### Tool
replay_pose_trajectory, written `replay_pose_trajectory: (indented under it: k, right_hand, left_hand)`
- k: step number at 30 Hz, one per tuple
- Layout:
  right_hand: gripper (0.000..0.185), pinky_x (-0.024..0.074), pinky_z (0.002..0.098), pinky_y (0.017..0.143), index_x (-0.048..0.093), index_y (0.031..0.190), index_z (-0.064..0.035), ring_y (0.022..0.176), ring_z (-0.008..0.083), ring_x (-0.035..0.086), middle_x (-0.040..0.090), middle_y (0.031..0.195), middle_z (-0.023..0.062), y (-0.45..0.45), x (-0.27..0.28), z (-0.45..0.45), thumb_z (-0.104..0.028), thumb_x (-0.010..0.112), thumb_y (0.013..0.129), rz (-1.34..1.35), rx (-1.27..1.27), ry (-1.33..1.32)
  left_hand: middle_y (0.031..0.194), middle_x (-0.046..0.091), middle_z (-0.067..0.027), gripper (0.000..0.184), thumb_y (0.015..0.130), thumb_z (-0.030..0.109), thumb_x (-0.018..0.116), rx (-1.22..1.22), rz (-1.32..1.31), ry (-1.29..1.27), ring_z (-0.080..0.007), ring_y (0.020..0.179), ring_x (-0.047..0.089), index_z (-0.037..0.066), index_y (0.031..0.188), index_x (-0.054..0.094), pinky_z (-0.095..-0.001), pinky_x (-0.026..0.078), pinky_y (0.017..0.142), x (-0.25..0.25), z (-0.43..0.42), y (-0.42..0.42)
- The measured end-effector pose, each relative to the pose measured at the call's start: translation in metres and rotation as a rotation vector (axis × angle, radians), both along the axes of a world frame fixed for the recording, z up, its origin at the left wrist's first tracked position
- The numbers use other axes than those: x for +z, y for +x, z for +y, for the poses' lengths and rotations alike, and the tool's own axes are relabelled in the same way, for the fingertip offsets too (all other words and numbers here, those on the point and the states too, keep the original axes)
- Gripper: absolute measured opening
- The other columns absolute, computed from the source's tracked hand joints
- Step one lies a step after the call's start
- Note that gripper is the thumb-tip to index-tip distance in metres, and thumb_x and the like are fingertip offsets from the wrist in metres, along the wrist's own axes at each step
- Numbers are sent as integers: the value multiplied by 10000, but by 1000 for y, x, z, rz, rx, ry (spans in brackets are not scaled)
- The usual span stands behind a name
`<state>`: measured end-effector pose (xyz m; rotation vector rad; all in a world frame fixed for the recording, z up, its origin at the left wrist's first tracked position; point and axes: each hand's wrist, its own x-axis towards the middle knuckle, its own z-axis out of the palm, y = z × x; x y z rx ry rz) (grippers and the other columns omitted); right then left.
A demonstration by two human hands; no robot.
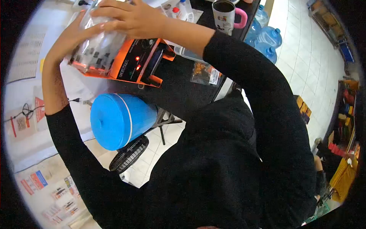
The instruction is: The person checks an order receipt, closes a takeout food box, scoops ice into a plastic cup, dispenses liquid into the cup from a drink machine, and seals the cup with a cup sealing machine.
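Note:
A clear plastic bag [100, 51] with small black pieces inside lies over one end of an orange and black machine [131, 63] on the dark table. Two red lights glow on the machine's front panel. My right hand [131, 18] reaches across the bag's upper part, fingers curled onto the plastic. From the left side, my left hand [70, 36] grips the same bag, its fingers partly hidden behind the plastic. The bag's far end runs out at the top edge of the view.
A blue lidded bucket [110, 122] stands close below the machine, beside a black fan [129, 154]. On the dark table [179, 89] are a small packet of orange bits [205, 72] and a mug with a pink handle [225, 17]. Water bottles [267, 42] stand beyond the table.

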<state>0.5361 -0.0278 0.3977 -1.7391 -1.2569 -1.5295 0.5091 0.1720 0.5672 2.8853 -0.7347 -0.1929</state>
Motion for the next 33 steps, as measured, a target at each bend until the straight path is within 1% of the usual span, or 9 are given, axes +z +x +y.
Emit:
replay_pose_trajectory:
  k: [4, 7, 8, 11, 14, 17, 22, 30, 33]
  right_hand:
    - [884, 215, 684, 1173, 362, 1549, -218, 1486, 356, 309, 347, 1583, 182, -15, 21, -20, -269, 777, 770, 132, 36, -170]
    - [759, 314, 648, 1101, 403, 1536, -355, 1397, 220, 475, 501, 1511, 31, -14, 29, -11, -401, 716, 846, -25, -348, -246]
    - [933, 246, 651, 1149, 322, 1531, -407, 1443, 147, 392, 410, 1560, -33, -20, 29, -9, -273, 808, 746, 141, -341, -315]
    - [924, 226, 685, 1146, 318, 1541, -397, 1479, 158, 347, 366, 1600, -29, -33, 29, -17, -289, 801, 761, 147, -414, -353]
    - [899, 213, 733, 1131, 325, 1544, -382, 1529, 184, 259, 310, 1638, -43, -17, 10, -10, -284, 799, 786, 223, -218, -189]
    - [880, 300, 709, 1104, 370, 1524, -368, 1514, 220, 288, 331, 1626, -31, -23, -10, -32, -237, 812, 774, 331, -163, 38]
    - [781, 325, 597, 1143, 427, 1475, -134, 1439, 398, 328, 370, 1540, 200, -33, -63, -96, -168, 773, 775, 490, -106, 380]
    - [479, 434, 475, 1053, 538, 1256, -32, 1270, 436, 462, 485, 1352, 240, -48, -48, -133, -109, 712, 816, 845, 133, 352]
    - [644, 497, 572, 996, 537, 1386, -297, 1317, 309, 508, 555, 1377, 39, -24, -52, -94, -256, 775, 790, 757, 47, 391]
  left_hand:
    - [1462, 498, -133, 843, 932, 510, 663, 94, 213, -131, -243, 1323, 489, 0, 1535, 367, -352, 357, 1131, 0, 10, 10]
    - [1481, 484, -130, 821, 951, 492, 643, 163, 334, -225, -239, 1365, 453, -12, 1536, 364, -354, 331, 1154, -2, 24, 19]
    - [1511, 460, -130, 798, 962, 475, 628, 194, 343, -244, -240, 1390, 433, -17, 1533, 365, -357, 327, 1159, -3, 24, 18]
    - [1511, 463, -131, 772, 972, 465, 617, 299, 345, -303, -247, 1384, 440, -12, 1528, 376, -359, 343, 1148, -3, 42, 22]
    - [1491, 486, -130, 769, 962, 483, 625, 445, 366, -409, -254, 1359, 465, -2, 1514, 398, -370, 352, 1140, 1, 65, 24]
    - [1460, 512, -133, 785, 944, 507, 642, 618, 313, -343, -248, 1338, 482, 2, 1500, 415, -374, 362, 1132, 1, 73, 26]
    - [1364, 573, -153, 804, 892, 467, 725, 399, 243, -148, -239, 1245, 540, 14, 1486, 428, -371, 438, 1047, 6, 10, -5]
    - [1295, 610, -180, 861, 829, 362, 823, 281, -89, 123, -252, 1151, 604, 25, 1499, 400, -365, 480, 997, -8, -48, -42]
    - [1334, 595, -204, 930, 789, 396, 851, 305, -231, 233, -285, 1203, 595, 27, 1509, 393, -387, 468, 1025, -16, -66, -55]
